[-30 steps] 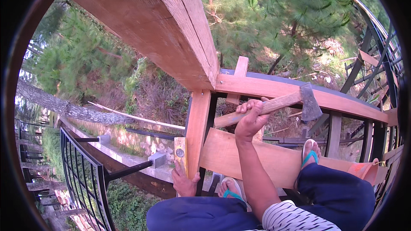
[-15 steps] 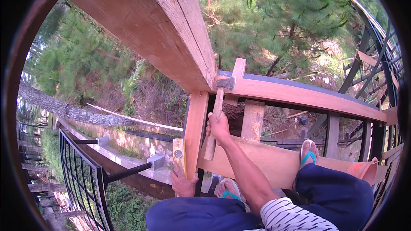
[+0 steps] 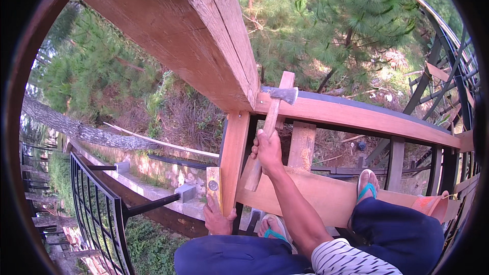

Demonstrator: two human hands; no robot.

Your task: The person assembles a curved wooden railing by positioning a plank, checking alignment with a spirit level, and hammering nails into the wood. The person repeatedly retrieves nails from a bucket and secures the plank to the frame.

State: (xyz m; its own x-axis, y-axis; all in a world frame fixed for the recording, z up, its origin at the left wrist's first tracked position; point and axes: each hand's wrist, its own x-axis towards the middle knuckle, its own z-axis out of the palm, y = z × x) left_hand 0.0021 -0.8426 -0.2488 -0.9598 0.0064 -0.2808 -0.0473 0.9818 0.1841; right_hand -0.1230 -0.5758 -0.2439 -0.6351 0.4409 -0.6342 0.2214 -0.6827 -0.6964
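1. While clasping the hatchet [image 3: 273, 114] near mid-handle, has the fingers of the right hand [image 3: 267, 150] curled closed around the wood.
2. Points the steel head away from the body, over the long upper rail [image 3: 367, 114] and the short wood offcut [image 3: 287, 79] set across it; cannot tell from this angle whether touching or just above.
3. Holds the handle aslant, with its butt end toward the lower left, over the near end of the broad plank [image 3: 316, 198].
4. With the left hand [image 3: 219, 219], holds the lower end of the yellow spirit level [image 3: 214, 188] against the squared beam [image 3: 234, 158], with fingers bent around the level and thumb toward the beam.
5. Rests the right foot on the plank in a turquoise-strapped flip-flop [image 3: 364, 191], with the left foot [image 3: 275, 224] near the plank's lower edge.
6. Has an orange bucket [image 3: 429, 204] beside the right leg, and a thick timber [image 3: 178, 40] across the upper left.
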